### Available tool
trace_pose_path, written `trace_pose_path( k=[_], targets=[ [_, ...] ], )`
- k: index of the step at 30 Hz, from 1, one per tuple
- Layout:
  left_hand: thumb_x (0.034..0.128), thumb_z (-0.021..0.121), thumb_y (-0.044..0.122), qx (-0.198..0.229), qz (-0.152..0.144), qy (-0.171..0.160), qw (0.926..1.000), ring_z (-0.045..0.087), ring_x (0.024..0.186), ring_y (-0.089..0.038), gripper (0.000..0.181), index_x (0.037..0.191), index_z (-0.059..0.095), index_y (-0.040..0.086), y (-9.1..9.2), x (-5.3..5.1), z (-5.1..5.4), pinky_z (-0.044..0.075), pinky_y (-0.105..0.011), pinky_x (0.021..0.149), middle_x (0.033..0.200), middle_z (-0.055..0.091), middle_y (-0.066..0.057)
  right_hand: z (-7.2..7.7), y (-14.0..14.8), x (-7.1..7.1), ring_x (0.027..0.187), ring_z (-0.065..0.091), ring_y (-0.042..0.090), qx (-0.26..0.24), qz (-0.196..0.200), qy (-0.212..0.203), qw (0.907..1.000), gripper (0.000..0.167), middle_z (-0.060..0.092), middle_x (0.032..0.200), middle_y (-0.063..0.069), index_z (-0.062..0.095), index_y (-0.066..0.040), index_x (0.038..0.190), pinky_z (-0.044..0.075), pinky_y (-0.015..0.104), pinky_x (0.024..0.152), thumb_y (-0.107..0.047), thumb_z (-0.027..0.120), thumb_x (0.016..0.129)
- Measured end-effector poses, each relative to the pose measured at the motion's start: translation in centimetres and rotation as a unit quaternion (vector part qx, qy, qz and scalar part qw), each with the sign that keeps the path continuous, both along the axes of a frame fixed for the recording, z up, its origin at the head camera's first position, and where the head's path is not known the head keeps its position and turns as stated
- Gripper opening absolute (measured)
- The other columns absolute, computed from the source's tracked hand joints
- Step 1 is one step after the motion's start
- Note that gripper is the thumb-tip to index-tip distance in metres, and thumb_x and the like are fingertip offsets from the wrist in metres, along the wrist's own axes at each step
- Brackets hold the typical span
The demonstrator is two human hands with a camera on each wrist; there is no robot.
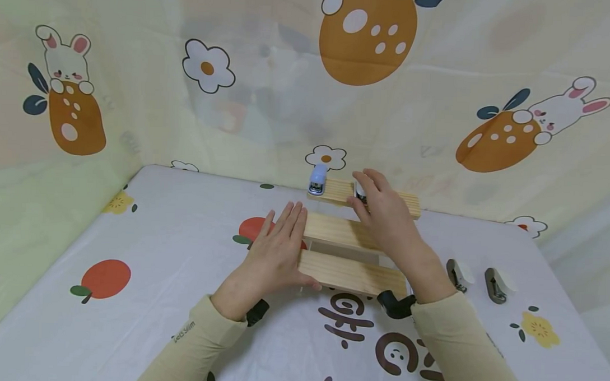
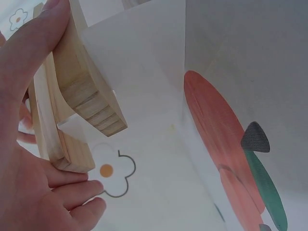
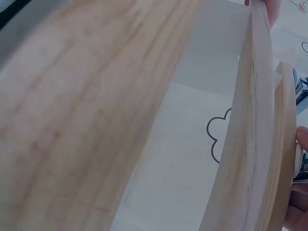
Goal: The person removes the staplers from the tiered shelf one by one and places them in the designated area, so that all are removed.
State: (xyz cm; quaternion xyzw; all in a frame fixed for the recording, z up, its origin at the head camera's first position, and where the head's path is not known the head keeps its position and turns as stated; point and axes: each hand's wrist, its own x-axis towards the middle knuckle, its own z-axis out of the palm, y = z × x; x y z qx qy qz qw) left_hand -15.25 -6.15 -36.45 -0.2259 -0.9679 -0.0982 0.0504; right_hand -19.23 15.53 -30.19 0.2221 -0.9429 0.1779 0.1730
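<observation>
A tiered rack has several wooden slats, the nearest one [image 1: 352, 272] lowest in the head view. On the rear slat [image 1: 337, 193] stands a blue stapler [image 1: 317, 180] at its left end. My right hand [image 1: 392, 224] curls its fingers and thumb round a white stapler [image 1: 360, 192] on that same slat. My left hand [image 1: 277, 251] lies against the left ends of the slats with fingers extended; in the left wrist view its thumb touches a slat [image 2: 91, 96]. In the right wrist view fingertips [image 3: 302, 137] touch the white stapler [image 3: 298, 161] beside the rear slat.
Two white-and-grey staplers [image 1: 459, 274] [image 1: 498, 285] lie on the table to the right of the rack. A printed cloth covers the table [image 1: 171, 253], and a patterned curtain [image 1: 267, 110] hangs behind it. Black wrist straps show near both sleeves.
</observation>
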Motion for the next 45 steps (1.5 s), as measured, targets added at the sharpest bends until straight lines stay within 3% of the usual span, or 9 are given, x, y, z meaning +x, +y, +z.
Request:
trace_pose_path(
  k=[13, 20, 23, 33, 45],
  targets=[
    [0.0545, 0.082, 0.075, 0.004, -0.003, 0.004, 1.0, 0.011, 0.155, -0.028, 0.145, 0.157, 0.014, -0.002, 0.0, 0.1, 0.1, 0.01, -0.052, 0.126, 0.166, 0.015, -0.016, -0.7, -0.2, 0.0, 0.112, 0.062, 0.046, -0.02, -0.008, 0.033, 0.9992, 0.044, 0.046, 0.143, 0.029, 0.049, 0.006, 0.139, 0.055, 0.053, 0.091, -0.012, 0.059, 0.099],
    [0.0542, 0.082, 0.075, 0.002, -0.001, 0.004, 1.0, 0.011, 0.156, -0.028, 0.145, 0.157, 0.014, -0.001, 0.0, 0.0, 0.1, 0.011, -0.051, 0.126, 0.166, 0.015, -0.015, -1.2, 0.1, -0.1, 0.105, 0.066, 0.043, -0.065, 0.004, 0.083, 0.9944, 0.036, 0.054, 0.136, 0.029, 0.057, 0.007, 0.13, 0.06, 0.046, 0.077, -0.001, 0.06, 0.095],
    [0.0539, 0.082, 0.075, 0.003, 0.0, 0.001, 1.0, 0.01, 0.156, -0.028, 0.145, 0.157, 0.014, -0.001, 0.1, 0.0, 0.2, 0.01, -0.051, 0.126, 0.166, 0.015, -0.015, -1.2, 0.4, -0.3, 0.109, 0.065, 0.042, -0.082, 0.009, 0.094, 0.9922, 0.034, 0.057, 0.133, 0.029, 0.061, 0.006, 0.126, 0.06, 0.045, 0.075, 0.003, 0.062, 0.093],
    [0.0547, 0.082, 0.075, 0.0, -0.002, 0.004, 1.0, 0.011, 0.155, -0.028, 0.145, 0.157, 0.014, -0.002, 0.1, 0.1, 0.2, 0.011, -0.052, 0.126, 0.166, 0.016, -0.016, -1.0, 1.3, -0.5, 0.12, 0.059, 0.044, -0.121, 0.013, 0.085, 0.9888, 0.035, 0.06, 0.13, 0.028, 0.064, 0.007, 0.124, 0.054, 0.055, 0.093, 0.004, 0.067, 0.089],
    [0.0545, 0.083, 0.073, 0.013, -0.001, -0.001, 0.9999, 0.011, 0.156, -0.028, 0.145, 0.157, 0.014, -0.001, 0.0, 0.1, 0.1, 0.01, -0.052, 0.126, 0.166, 0.016, -0.016, -0.3, 2.6, 0.3, 0.11, 0.065, 0.042, -0.129, 0.015, 0.117, 0.9846, 0.031, 0.063, 0.124, 0.026, 0.067, 0.006, 0.119, 0.059, 0.052, 0.081, 0.007, 0.065, 0.087]
  ],
)
